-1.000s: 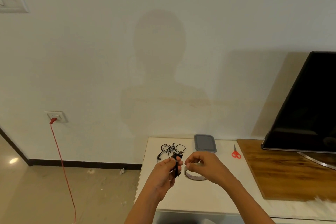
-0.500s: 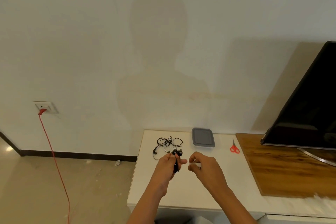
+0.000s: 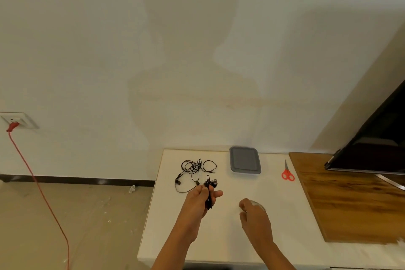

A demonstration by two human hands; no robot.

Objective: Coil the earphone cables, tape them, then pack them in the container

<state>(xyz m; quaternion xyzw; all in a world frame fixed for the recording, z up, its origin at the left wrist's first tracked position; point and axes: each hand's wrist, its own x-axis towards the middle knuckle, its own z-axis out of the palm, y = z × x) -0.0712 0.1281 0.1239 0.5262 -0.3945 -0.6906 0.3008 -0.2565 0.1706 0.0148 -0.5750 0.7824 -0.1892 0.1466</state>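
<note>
Pinching a coiled black earphone bundle (image 3: 210, 182) between thumb and fingers, the left hand (image 3: 197, 198) hovers above the white bench (image 3: 219, 237), nearer me than the grey-lidded container (image 3: 245, 160) and to its left. A second black earphone (image 3: 192, 167) lies loose and tangled just left of that container. The grip of the right hand (image 3: 255, 215) curls over a tape roll (image 3: 259, 204); whether it is clamped on it, I cannot tell.

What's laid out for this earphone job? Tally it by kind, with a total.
Earphones: 2, loose earphones, coiled earphones in the left hand
Container: 1
Scissors: 1
Tape roll: 1, partly behind the right hand
Total: 5
</note>
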